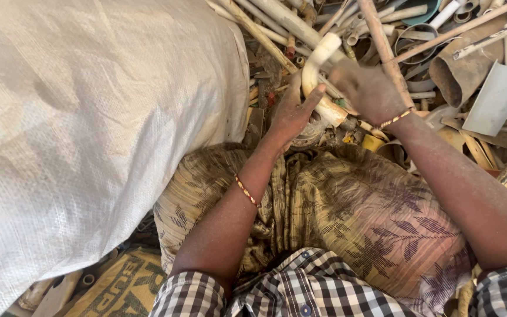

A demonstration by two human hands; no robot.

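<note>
Hands meet over the scrap heap at the top middle of the view. Your left hand is curled around the lower part of a curved, cream-white plastic pipe bend, with the thumb laid up along its side, so that grip is closed on the bend. Your right hand sits just beside it, fingers folded over the bend's lower end where a dirty fitting shows, so it too is closed on the pipe bend. The bend arches up and away from you, its open mouth pointing toward the top of the pile.

Each wrist carries 1 thin red-and-yellow beaded bracelet. Below the hands your lap is covered by an olive-brown cloth printed with dark leaves, and black-and-white checked sleeves show at the bottom edge.

A large white woven plastic sack fills the left half of the view, bulging and touching your left knee. Behind the hands lies a heap of mixed scrap pipes: pale tubes, thin brownish rods, a wide rusty-brown pipe section at the right, and a flat grey plastic piece near it. A small yellow cap-like piece lies just under your right wrist.
</note>
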